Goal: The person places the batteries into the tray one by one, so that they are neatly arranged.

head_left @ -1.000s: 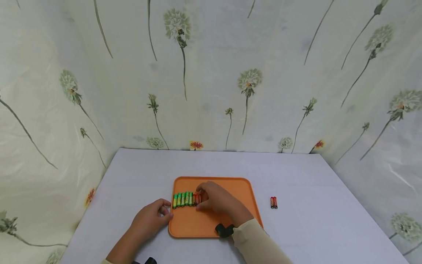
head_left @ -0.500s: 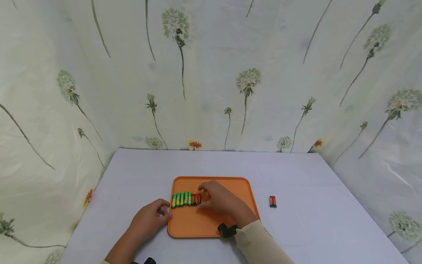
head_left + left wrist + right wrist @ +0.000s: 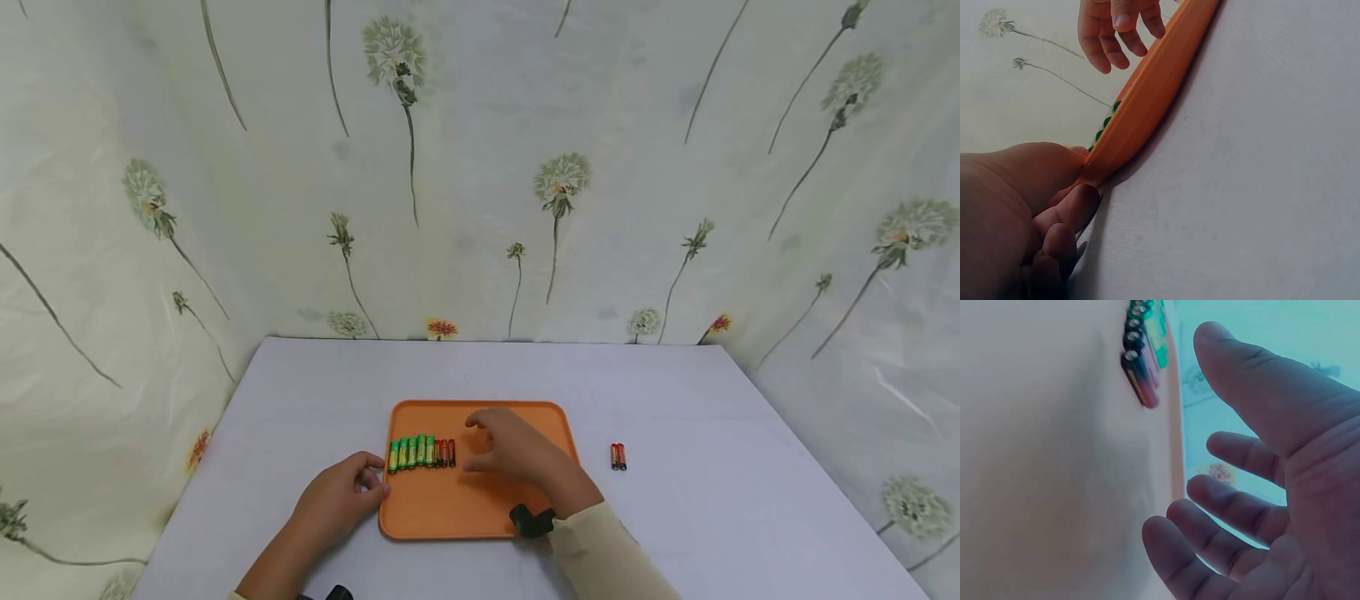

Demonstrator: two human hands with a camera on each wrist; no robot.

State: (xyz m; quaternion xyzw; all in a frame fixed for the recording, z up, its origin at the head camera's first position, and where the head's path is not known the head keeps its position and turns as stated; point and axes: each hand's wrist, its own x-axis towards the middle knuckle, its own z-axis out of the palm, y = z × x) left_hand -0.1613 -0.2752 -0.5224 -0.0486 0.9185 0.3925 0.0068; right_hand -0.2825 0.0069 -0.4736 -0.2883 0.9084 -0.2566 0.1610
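Note:
Several green batteries (image 3: 412, 452) and three red batteries (image 3: 445, 453) lie side by side in a row at the left of the orange tray (image 3: 450, 508). My left hand (image 3: 341, 497) pinches the tray's left rim; the left wrist view shows thumb and fingers on either side of the tray edge (image 3: 1141, 112). Over the tray, just right of the row, my right hand (image 3: 517, 450) holds nothing. Its thumb and fingers are spread apart in the right wrist view, clear of the nearest red battery (image 3: 1139, 378).
Two more red batteries (image 3: 618, 457) lie together on the white table (image 3: 690, 500), right of the tray. A flower-patterned sheet (image 3: 465, 167) hangs behind the table and along both sides.
My right hand has let go of the rightmost red battery and drawn back to the right, its fingers spreading. The left hand stays at the tray's rim.

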